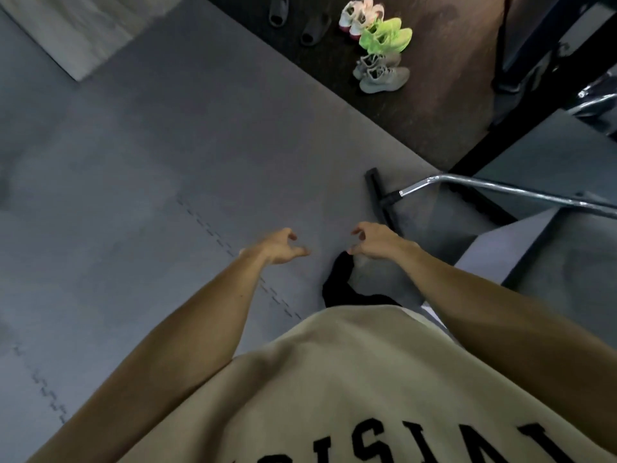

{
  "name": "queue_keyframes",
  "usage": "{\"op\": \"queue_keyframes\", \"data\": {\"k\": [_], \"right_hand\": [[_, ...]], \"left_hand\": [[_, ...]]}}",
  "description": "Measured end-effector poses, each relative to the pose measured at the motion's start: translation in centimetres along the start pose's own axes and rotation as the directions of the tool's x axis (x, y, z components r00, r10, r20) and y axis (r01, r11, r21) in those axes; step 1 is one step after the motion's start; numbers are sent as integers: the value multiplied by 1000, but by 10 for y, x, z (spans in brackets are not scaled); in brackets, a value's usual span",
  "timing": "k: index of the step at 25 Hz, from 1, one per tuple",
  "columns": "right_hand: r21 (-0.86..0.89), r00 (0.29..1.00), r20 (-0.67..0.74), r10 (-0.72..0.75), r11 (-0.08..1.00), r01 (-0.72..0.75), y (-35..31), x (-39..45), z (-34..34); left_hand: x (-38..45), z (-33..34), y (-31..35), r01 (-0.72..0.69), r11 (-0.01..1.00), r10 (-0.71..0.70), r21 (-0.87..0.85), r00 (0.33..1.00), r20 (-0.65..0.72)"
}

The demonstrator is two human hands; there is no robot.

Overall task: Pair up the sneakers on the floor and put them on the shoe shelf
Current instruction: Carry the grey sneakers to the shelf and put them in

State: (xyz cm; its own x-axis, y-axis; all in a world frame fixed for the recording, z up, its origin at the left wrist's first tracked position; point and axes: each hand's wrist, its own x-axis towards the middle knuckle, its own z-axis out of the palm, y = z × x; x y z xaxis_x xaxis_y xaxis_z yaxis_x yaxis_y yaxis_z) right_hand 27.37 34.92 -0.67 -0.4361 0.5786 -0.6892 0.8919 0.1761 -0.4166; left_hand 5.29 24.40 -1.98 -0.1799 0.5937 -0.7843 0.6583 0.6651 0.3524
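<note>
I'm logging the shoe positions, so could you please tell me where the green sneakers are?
In the head view, the green sneakers sit upper right on the dark floor, between the pink pair and the grey pair.

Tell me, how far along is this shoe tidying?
Pairing looks done: the pink-and-white sneakers, neon green sneakers and grey knit sneakers each sit side by side on the dark brown floor. Nothing is in hand: the left hand and right hand hang loosely curled, holding nothing. Shelving remains; no shoe shelf is recognisable in view.
</note>
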Motion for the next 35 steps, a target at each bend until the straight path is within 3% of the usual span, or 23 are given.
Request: {"op": "queue_keyframes", "data": {"k": [4,13,22,29,35], "right_hand": [[-65,998,64,-28,997,32,-25,62,-77],[19,999,46,13,1000,-14,-78,216,-198],[127,982,-61,179,977,-170,-147,364,-314],[344,962,-18,272,905,-249,-163,469,-406],[321,959,-62,276,916,-243,-164,554,-508]], "left_hand": [[54,-76,40,9,1000,-9,6,1000,5],[193,-228,83,-35,999,34,-23,999,-18],[331,-431,150,-195,948,192,251,981,34],[427,-542,233,-311,878,293,365,950,105],[511,-619,314,-323,839,289,438,946,144]]}}
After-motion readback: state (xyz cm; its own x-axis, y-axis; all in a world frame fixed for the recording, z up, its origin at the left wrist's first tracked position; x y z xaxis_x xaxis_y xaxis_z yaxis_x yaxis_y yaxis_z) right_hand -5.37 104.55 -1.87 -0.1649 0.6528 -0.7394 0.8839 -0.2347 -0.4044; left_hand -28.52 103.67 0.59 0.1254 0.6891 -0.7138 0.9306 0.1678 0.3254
